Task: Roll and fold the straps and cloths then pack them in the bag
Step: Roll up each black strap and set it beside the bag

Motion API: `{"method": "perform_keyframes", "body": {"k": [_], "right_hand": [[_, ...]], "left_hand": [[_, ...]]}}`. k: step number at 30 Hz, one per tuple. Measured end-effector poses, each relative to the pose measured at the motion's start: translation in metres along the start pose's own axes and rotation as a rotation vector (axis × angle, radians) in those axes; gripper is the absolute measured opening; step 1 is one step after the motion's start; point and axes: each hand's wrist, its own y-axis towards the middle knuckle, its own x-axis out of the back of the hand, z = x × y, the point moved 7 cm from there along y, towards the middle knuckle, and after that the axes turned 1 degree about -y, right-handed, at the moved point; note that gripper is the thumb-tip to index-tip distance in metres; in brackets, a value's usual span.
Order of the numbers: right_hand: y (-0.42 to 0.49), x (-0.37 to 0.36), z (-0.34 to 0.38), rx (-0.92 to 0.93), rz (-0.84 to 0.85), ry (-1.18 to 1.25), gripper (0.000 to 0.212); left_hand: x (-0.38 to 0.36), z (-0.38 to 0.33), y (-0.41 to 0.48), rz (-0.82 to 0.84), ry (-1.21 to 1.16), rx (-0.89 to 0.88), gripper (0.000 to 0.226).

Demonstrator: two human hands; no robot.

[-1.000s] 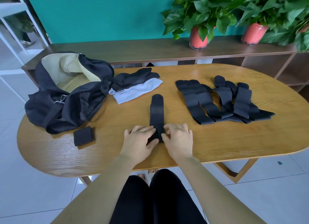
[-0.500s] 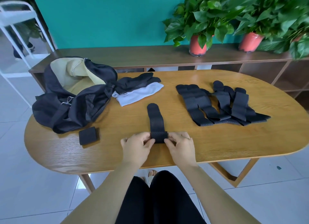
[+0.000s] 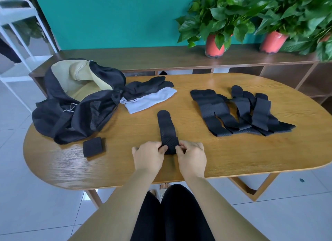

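strap (image 3: 168, 132), near end: your left hand (image 3: 147, 157) and right hand (image 3: 192, 157) cover it at the table's (image 3: 233, 154) front; extent of roll unreadable.
bag (image 3: 80, 111), table's left end: black folds hide the bottom.
strap pile (image 3: 239, 111), table's right half: overlapping, count unclear.
white cloth (image 3: 149, 101): far part under the dark cloth (image 3: 145, 87).
plants (image 3: 296, 12), behind the table: cut by top and right edges.

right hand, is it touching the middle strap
Touching. The head view shows the right hand pinching the strap at its rolled near end, with the left hand pinching the other side.
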Motion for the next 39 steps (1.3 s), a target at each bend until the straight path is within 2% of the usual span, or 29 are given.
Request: {"method": "perform_keyframes", "body": {"k": [8,10,14,18,22,24,26,27,29,32,34,39], "right_hand": [[0.001,-0.002,0.003,0.084,-0.046,-0.067,0.023],[0.000,-0.004,0.005,0.133,-0.065,-0.114,0.021],[-0.001,-0.004,0.010,0.214,-0.088,-0.183,0.019],[-0.004,-0.002,0.011,0.280,-0.054,-0.218,0.016],[-0.018,0.003,0.014,0.484,0.108,-0.197,0.037],[-0.023,0.005,0.013,0.531,0.130,-0.188,0.040],[-0.025,0.009,0.012,0.527,0.116,-0.150,0.036],[-0.026,0.010,0.011,0.517,0.107,-0.128,0.034],[-0.025,0.012,0.011,0.465,0.109,-0.086,0.029],[-0.019,0.006,0.004,0.259,0.187,-0.016,0.025],[-0.014,0.000,0.005,0.170,0.196,-0.007,0.016],[-0.005,-0.006,0.015,0.101,0.122,-0.054,0.015]], "left_hand": [[0.000,-0.003,-0.001,-0.025,0.014,0.000,0.016],[-0.003,-0.003,0.000,0.004,0.049,-0.028,0.032],[-0.008,-0.012,-0.003,0.041,0.151,-0.187,0.036],[-0.012,-0.009,-0.005,0.174,0.165,-0.333,0.048],[-0.006,0.004,-0.007,0.247,0.173,-0.453,0.057],[-0.002,0.010,-0.014,0.261,0.114,-0.465,0.071],[0.002,0.014,-0.021,0.295,0.002,-0.419,0.077],[0.004,0.015,-0.024,0.306,-0.037,-0.394,0.072],[0.007,0.016,-0.027,0.311,-0.121,-0.330,0.049],[0.008,0.021,-0.022,0.237,-0.274,-0.225,0.031],[0.008,0.020,-0.018,0.161,-0.265,-0.173,0.013],[0.008,0.015,-0.011,0.027,-0.194,-0.073,0.037]]}}
